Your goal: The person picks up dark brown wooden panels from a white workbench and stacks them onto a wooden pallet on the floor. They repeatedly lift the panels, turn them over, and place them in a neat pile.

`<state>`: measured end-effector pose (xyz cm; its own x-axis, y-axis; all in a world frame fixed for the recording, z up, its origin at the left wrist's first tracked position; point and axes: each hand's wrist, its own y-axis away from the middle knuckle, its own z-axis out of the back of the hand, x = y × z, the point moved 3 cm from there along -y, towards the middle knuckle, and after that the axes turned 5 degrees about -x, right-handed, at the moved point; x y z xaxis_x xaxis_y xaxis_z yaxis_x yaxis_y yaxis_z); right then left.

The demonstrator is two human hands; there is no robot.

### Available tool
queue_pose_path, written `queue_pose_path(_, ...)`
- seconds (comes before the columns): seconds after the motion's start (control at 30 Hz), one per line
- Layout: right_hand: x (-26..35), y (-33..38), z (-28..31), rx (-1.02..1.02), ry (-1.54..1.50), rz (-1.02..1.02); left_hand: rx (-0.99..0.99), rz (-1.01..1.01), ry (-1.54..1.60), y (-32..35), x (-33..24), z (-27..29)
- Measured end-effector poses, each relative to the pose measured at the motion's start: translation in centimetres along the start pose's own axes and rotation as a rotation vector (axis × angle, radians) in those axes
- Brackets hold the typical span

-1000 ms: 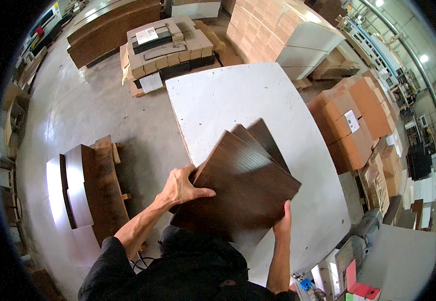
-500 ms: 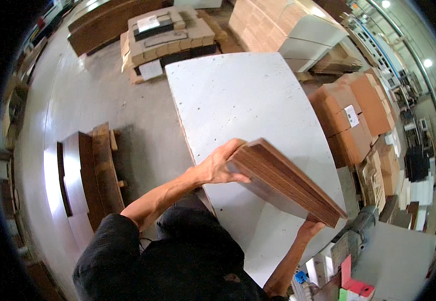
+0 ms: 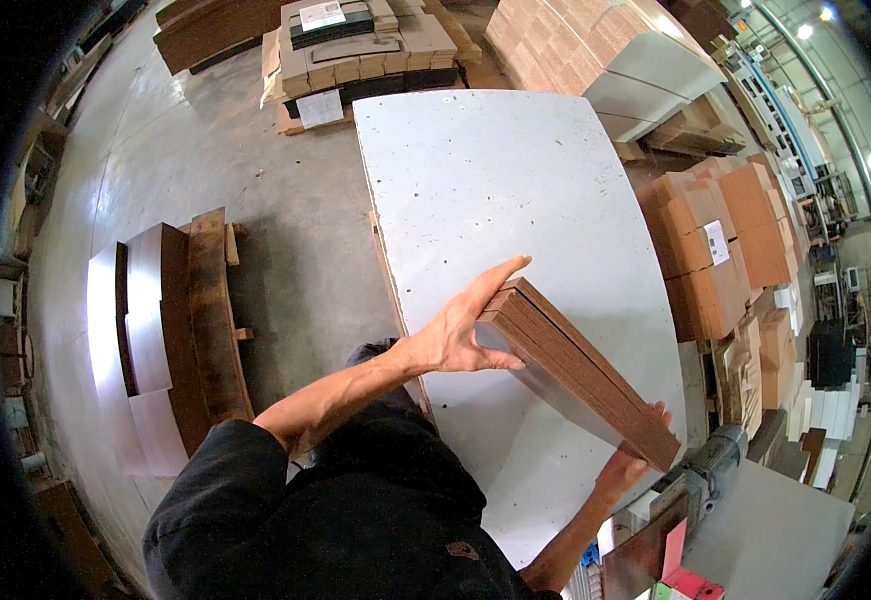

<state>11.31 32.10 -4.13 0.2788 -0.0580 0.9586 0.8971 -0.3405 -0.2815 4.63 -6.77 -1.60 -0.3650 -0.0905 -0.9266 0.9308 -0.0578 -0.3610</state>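
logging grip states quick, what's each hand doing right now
Left hand: closed around the left end of the brown boards, holding them.
Right hand: closed on their right end, holding them too.

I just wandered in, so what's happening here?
A person is holding a few dark brown boards on edge at a white table; whether they touch it is unclear. The left hand grips one end, the right hand the other, and a narrow gap shows between boards. Brown panels are stacked to the left, cardboard to the right.
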Motion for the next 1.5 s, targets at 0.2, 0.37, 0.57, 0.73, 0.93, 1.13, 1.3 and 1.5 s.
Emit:
queue_pose_path(0.2, -0.2, 0.7, 1.2, 0.039, -0.001, 0.011, 0.117, 0.101, 0.064, 0.9, 1.3, 0.0)
queue_pose_path(0.37, 0.9, 1.0, 1.1, -0.091, 0.271, 0.001, 0.070, -0.025, 0.184, 1.0, -3.0, 2.1)
queue_pose_path(0.57, 1.3, 2.5, 0.7, 0.031, 0.148, 0.060, -0.121, 0.366, 0.395, 2.0, -5.5, 1.8)
queue_pose_path(0.73, 1.6, 3.3, 0.0, -0.024, 0.274, 0.007, -0.247, 0.415, 0.492, 2.8, -6.7, 1.6)
queue_pose_path(0.93, 1.4, 3.5, 0.4, -0.013, 0.351, 0.089, -0.224, 0.435, 0.472, 2.5, -6.4, 1.9)
queue_pose_path(1.13, 0.7, 3.7, 1.3, -0.026, 0.279, 0.127, -0.404, 0.580, 0.780, 3.2, -3.2, 1.7)
queue_pose_path(1.3, 0.7, 2.5, 1.2, -0.018, 0.260, 0.091, -0.279, 0.449, 0.900, 3.2, -3.5, 1.4)
queue_pose_path(1.5, 0.1, 2.6, 2.5, -0.002, 0.355, 0.026, -0.011, 0.099, 0.379, 2.8, -4.7, 1.4)
